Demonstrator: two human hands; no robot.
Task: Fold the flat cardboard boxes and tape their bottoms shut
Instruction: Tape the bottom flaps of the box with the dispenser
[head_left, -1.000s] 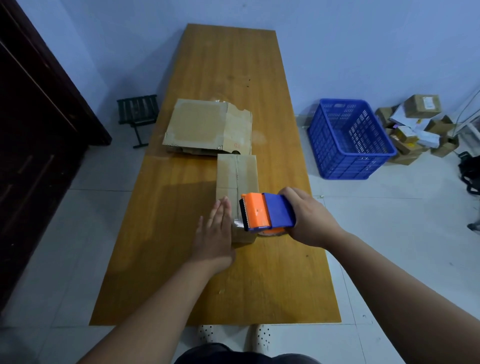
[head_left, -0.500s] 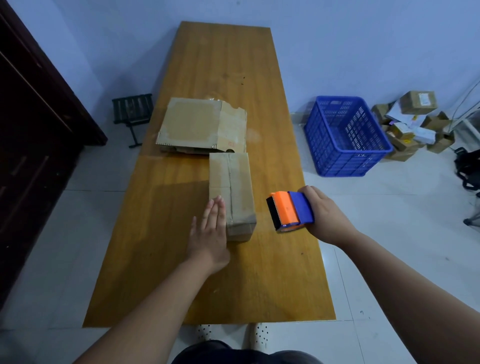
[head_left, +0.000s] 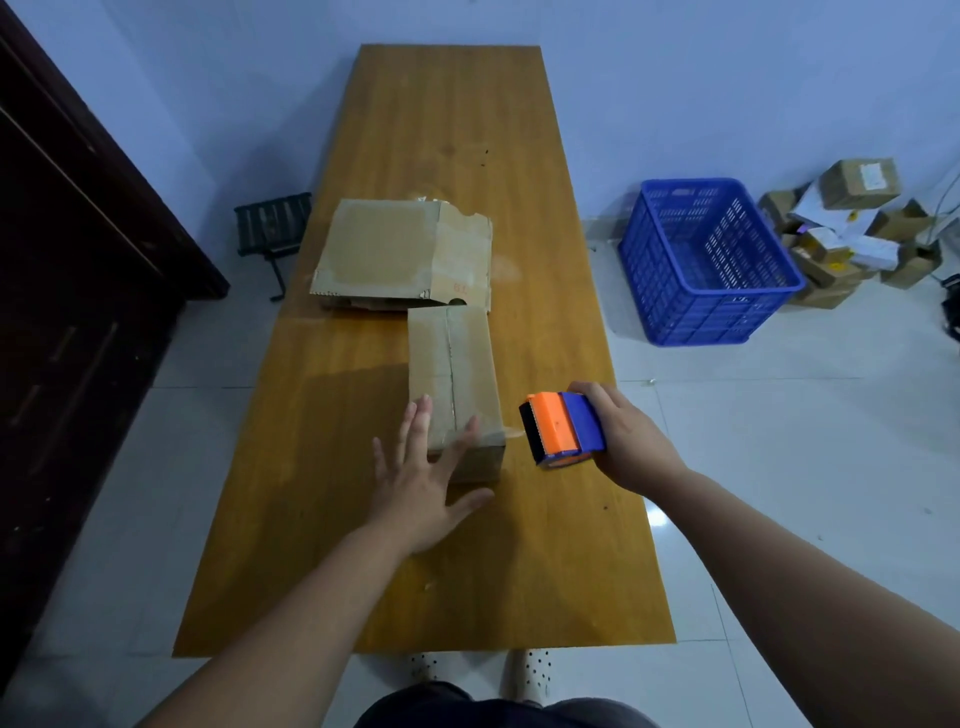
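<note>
A folded cardboard box (head_left: 457, 358) stands on the long wooden table (head_left: 363, 545), a strip of clear tape running along its top seam. My left hand (head_left: 423, 478) lies flat with spread fingers over the box's near left corner. To the right of the box, my right hand (head_left: 623, 441) grips an orange and blue tape dispenser (head_left: 561, 428), held clear of the cardboard. Behind the box lies a stack of flat cardboard boxes (head_left: 400, 254).
A blue plastic crate (head_left: 701, 260) stands on the floor right of the table, with a heap of small parcels (head_left: 847, 228) beyond it. A small dark stool (head_left: 272, 223) sits at the left, beside a dark wooden cabinet (head_left: 67, 291).
My right hand has drawn the tape dispenser off the box's near end and out to the right. My left hand has spread its fingers and shifted onto the box's near corner.
</note>
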